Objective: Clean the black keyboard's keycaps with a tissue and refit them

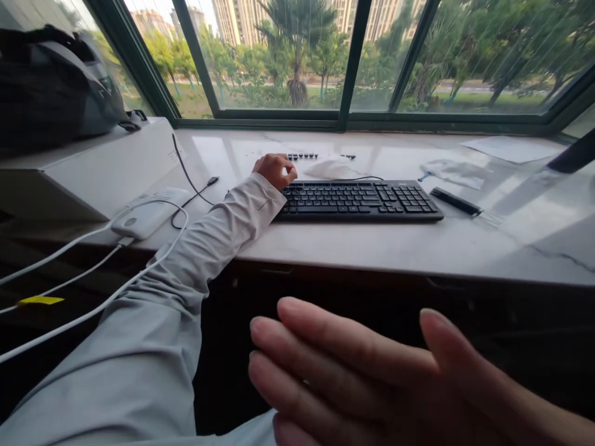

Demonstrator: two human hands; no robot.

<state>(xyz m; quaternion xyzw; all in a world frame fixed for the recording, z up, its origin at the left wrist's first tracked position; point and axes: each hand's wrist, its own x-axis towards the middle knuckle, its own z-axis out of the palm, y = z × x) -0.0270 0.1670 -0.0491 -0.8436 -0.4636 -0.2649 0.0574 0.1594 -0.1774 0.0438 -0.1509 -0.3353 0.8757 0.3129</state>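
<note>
A black keyboard [357, 199] lies on the white marble sill. Over its upper left end is my left hand [275, 170], fingers curled, with thumb and index finger meeting in a ring; anything pinched there is too small to make out. Small black pieces like keycaps [303, 156] stand in a row behind the keyboard, beside a crumpled clear plastic bag [332, 168]. My right hand [372, 371] is in the near foreground, below the sill's front edge, with its fingers stretched out and nothing in it.
Right of the keyboard lie a black tool with thin wire prongs [458, 202], another plastic bag [455, 173] and a paper sheet [509, 148]. At left are a white box [116, 167] bearing a dark bag [56, 93], a white device [151, 214] and loose cables.
</note>
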